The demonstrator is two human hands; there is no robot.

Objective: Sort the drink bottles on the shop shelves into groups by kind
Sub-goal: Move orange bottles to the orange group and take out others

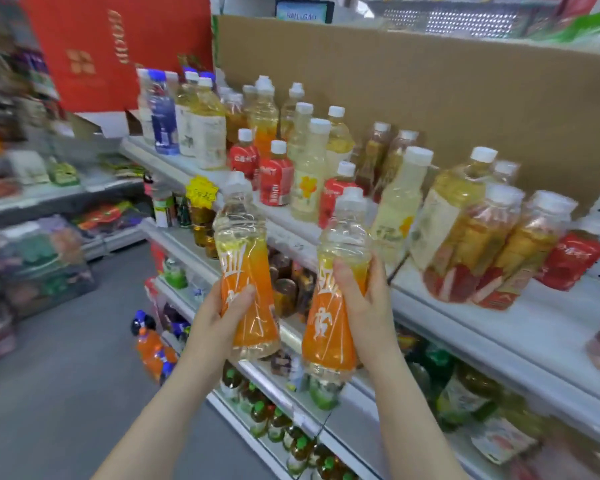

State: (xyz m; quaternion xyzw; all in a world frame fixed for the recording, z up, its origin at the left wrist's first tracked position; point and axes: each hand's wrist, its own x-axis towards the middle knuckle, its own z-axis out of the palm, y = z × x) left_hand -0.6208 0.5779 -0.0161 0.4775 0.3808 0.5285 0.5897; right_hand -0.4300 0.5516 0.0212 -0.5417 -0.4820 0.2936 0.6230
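Left hand (219, 318) fingers (241, 296) wrap one orange-label bottle (246, 258), right hand (366, 301) wraps a second orange-label bottle (329, 327), both held short of the shelf (548, 323) beyond the fingers, probably a matched pair for grouping.

The left forearm (160, 403) and right forearm (406, 403), in the lower middle of the frame, are bare; the left hand (222, 313) and right hand (364, 299) likewise.

Two hands (219, 315) (364, 301), two held orange-label bottles (243, 237) (329, 329)
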